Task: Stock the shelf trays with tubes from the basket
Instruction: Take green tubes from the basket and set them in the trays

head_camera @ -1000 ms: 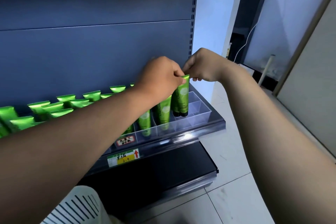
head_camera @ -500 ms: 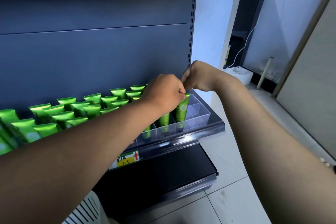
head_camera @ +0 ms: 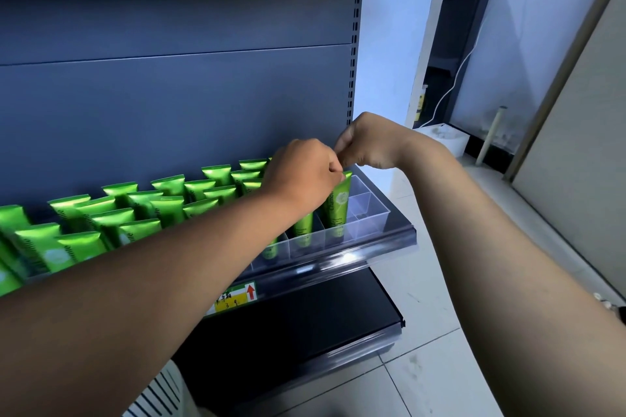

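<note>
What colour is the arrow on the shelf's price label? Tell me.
Red, pointing up, on the price label below the trays; head view.

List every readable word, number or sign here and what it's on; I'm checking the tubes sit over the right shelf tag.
"Chamo...", vertical, rest hidden: on the green tube that the left hand grips.
"...ile": word endings on the stocked tubes.
Red up arrow, handwritten "3 9" below blurred characters: on the price tag.
Small print low on the tubes: too blurred to read.

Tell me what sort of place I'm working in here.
Most likely a retail shop aisle: a metal display shelf with a price label on its edge, and rows of identical green tubes in clear divider trays.
</note>
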A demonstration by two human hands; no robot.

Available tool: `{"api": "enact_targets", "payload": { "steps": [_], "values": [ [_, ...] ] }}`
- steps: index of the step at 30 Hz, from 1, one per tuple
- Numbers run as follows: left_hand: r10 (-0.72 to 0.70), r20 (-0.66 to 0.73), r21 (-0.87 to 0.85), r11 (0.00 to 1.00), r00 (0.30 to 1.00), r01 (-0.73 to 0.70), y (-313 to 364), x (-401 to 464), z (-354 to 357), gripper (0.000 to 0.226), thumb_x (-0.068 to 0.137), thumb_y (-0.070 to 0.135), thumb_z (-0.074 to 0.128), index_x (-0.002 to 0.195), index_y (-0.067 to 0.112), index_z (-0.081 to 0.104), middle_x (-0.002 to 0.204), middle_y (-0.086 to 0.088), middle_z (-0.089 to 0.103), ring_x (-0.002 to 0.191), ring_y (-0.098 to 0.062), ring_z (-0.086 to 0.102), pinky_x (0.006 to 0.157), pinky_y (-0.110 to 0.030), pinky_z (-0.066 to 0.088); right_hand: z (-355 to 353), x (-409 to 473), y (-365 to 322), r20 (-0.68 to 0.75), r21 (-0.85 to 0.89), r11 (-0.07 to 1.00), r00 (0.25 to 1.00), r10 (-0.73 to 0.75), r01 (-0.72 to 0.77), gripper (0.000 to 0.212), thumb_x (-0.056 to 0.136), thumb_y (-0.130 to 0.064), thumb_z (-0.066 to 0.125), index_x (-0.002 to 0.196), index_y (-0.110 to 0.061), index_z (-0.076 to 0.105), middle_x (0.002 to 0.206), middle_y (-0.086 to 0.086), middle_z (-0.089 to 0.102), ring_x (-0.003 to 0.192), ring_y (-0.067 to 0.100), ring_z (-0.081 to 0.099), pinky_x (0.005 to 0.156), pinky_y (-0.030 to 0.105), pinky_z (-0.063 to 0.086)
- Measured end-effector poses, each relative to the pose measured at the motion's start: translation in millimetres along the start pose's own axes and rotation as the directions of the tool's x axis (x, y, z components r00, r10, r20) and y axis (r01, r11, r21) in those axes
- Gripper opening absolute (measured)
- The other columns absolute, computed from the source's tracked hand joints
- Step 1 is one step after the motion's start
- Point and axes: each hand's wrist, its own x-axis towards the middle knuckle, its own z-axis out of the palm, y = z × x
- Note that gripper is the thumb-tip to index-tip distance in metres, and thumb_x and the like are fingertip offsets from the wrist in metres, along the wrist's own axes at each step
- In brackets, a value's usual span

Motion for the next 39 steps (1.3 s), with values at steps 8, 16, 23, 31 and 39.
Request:
{"api": "enact_targets", "payload": {
  "steps": [8,16,23,31,39],
  "values": [
    [0.034,0.013,0.018,0.999,0.999,-0.034,3,0,-2,0.009,0.081,0.035,0.079,0.081,0.026,0.082,0.077,0.009,0.076,0.075,-0.02,0.07,0.075,-0.037,0.059,-6,-1,3,0.02,0.022,1.0,1.0,0.016,-0.016,0.018,0.081,-0.013,0.084,0.076,-0.029,0.079,0.055,-0.018,0.065,0.049,-0.003,0.053,0.047,0.007,0.039],
    [0.027,0.026,0.01,1.0,0.999,-0.027,4,-2,-10,0.013,0.078,0.038,0.079,0.076,0.025,0.08,0.072,0.01,0.072,0.073,-0.019,0.068,0.073,-0.037,0.058,-14,-3,-1,-0.014,-0.067,0.997,1.0,0.028,-0.029,0.007,0.088,-0.019,0.08,0.092,-0.025,0.083,0.078,-0.01,0.074,0.064,0.009,0.061,0.049,0.007,0.042],
    [0.014,0.011,0.026,1.0,1.0,-0.014,0,-22,-45,0.014,0.08,0.038,0.079,0.077,0.025,0.076,0.078,0.009,0.074,0.08,-0.019,0.07,0.076,-0.037,0.058,-26,-12,-34,-0.045,-0.16,0.987,0.999,-0.009,0.002,0.009,0.091,-0.018,0.077,0.093,-0.026,0.08,0.079,-0.015,0.072,0.058,-0.011,0.06,0.057,0.012,0.042],
    [0.012,0.124,0.136,0.99,0.992,-0.029,-53,-135,-125,0.02,0.087,0.045,0.071,0.084,0.025,0.075,0.077,0.012,0.073,0.071,-0.004,0.066,0.069,-0.029,0.054,-12,-44,-166,0.072,-0.186,0.95,0.967,-0.243,0.252,0.015,0.088,-0.036,0.081,0.102,-0.029,0.079,0.084,-0.013,0.076,0.076,0.009,0.07,0.061,0.012,0.047],
    [-0.167,0.366,0.233,0.969,0.915,0.084,-148,-310,-186,0.027,0.09,0.042,0.055,0.091,0.023,0.073,0.079,0.01,0.07,0.07,-0.003,0.06,0.067,-0.023,0.045,138,-72,-258,0.674,-0.137,0.872,0.69,-0.265,0.469,0.034,0.086,-0.039,0.082,0.117,-0.027,0.074,0.089,0.003,0.078,0.075,0.015,0.071,0.07,0.027,0.051]
  ]
}}
